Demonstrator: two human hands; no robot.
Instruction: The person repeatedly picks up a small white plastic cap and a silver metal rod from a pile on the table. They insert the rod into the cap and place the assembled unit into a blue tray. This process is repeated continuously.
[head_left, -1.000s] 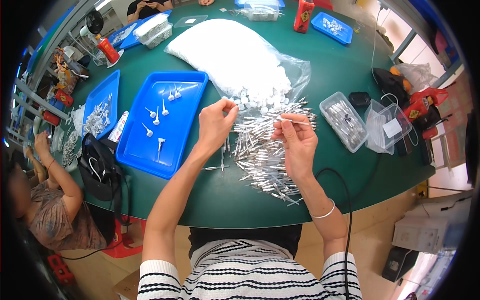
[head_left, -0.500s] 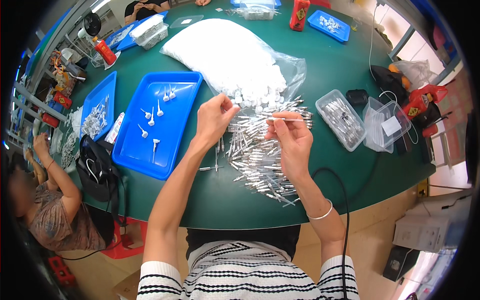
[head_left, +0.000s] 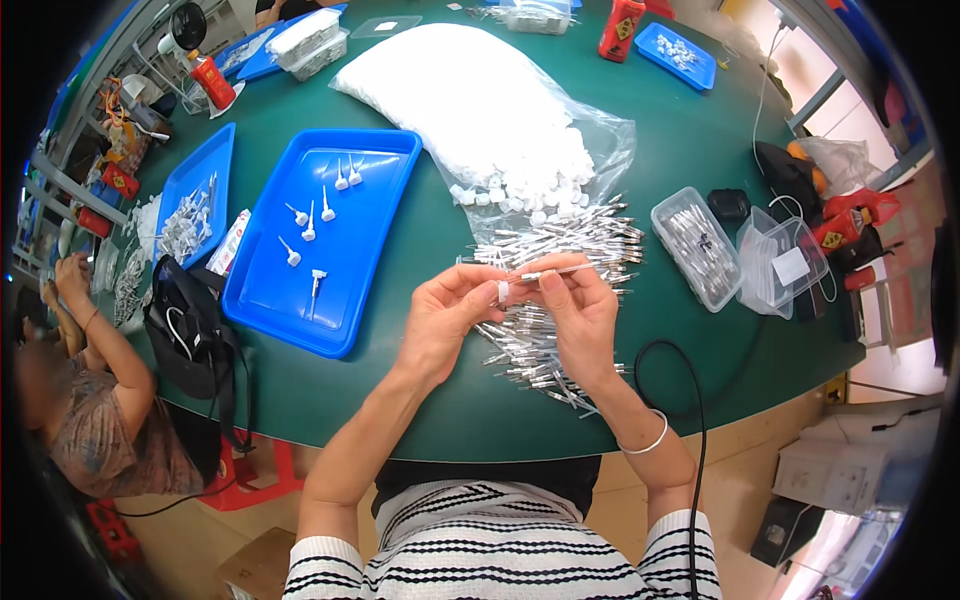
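Observation:
My left hand (head_left: 445, 318) pinches a small white cap (head_left: 502, 291) between thumb and fingers. Close beside it, my right hand (head_left: 578, 318) grips a thin metal-and-plastic tube (head_left: 560, 270), held nearly level with one end toward the cap. Whether the two parts touch is hard to make out. Beneath both hands spreads a heap of similar tubes (head_left: 530, 350). Beyond them, a clear bag (head_left: 450, 90) spills loose white caps (head_left: 545, 190) onto the table. On the left, a blue tray (head_left: 270, 300) carries several caps with tubes fitted in them (head_left: 327, 211).
At the right stand a clear box of tubes (head_left: 697, 250), empty clear containers (head_left: 785, 265) and a black case (head_left: 728, 205). A black cable (head_left: 690, 375) curves past my right arm. Left of the tray are a black bag (head_left: 190, 340), another blue tray (head_left: 170, 190) and a seated co-worker (head_left: 120, 420).
My left hand has left the cap pile and come back toward me with a white cap. Both hands now meet over the tube heap, the right slightly lower than before.

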